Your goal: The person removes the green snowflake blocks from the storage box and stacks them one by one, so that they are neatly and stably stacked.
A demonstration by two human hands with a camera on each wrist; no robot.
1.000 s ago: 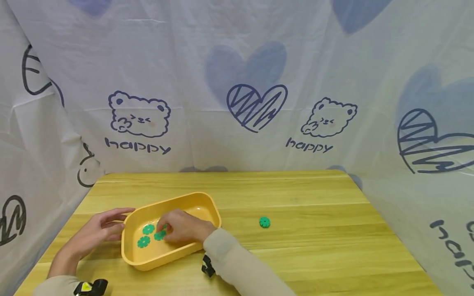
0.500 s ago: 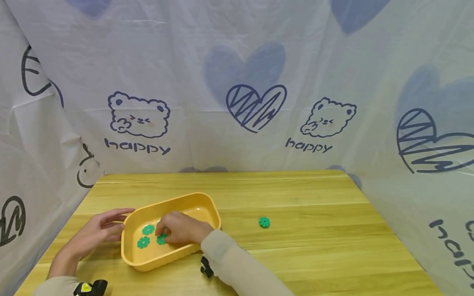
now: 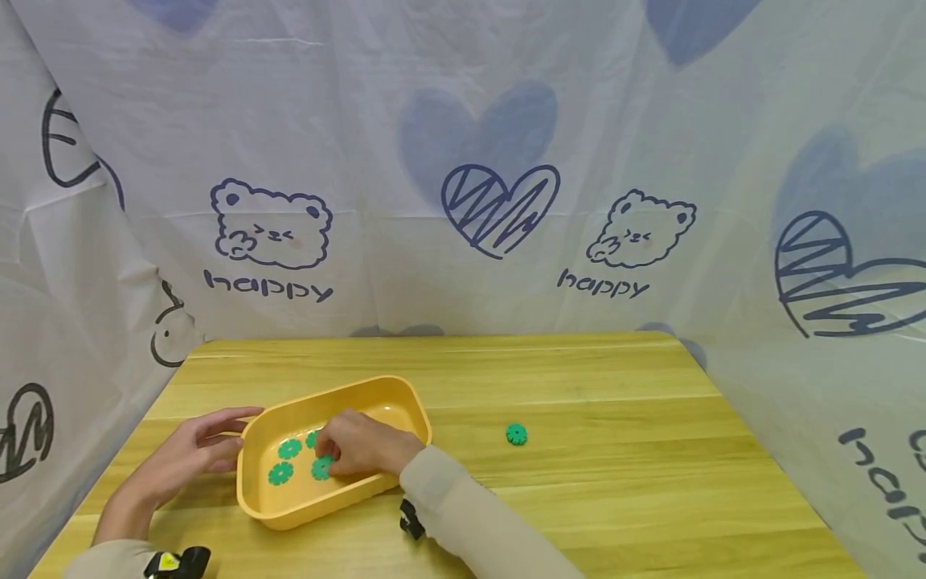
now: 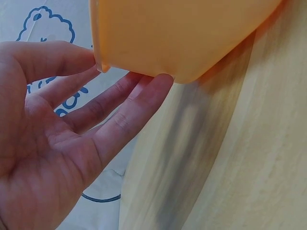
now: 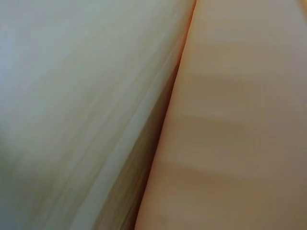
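A yellow plastic tub (image 3: pixel 289 521) sits at an angle on the table, with several green notched discs (image 3: pixel 280 473) lying flat on its floor. My right hand (image 3: pixel 365 442) reaches inside with curled fingers. Its thumb and a finger pinch the edge of one green notched disc (image 3: pixel 321 468); another disc (image 3: pixel 312 439) is partly hidden behind the fingers. At the tub's left end, my left hand (image 3: pixel 184 454) touches the outer wall with extended fingers. The left wrist view shows fingertips (image 4: pixel 163 84) against the tub wall (image 4: pixel 163 38). Only the tub's outside (image 5: pixel 230 120) and table appear in the right wrist view.
Right of the tub, a green notched piece (image 3: pixel 517 435) lies on the wooden table (image 3: pixel 615 482); it looks thicker than the discs inside. A printed white cloth (image 3: pixel 405 265) hangs behind the table and along both sides.
My right hand shifts slightly to the right inside the tub, and the disc at its fingertips slides with it. More of the disc behind the fingers shows. My left hand stays put.
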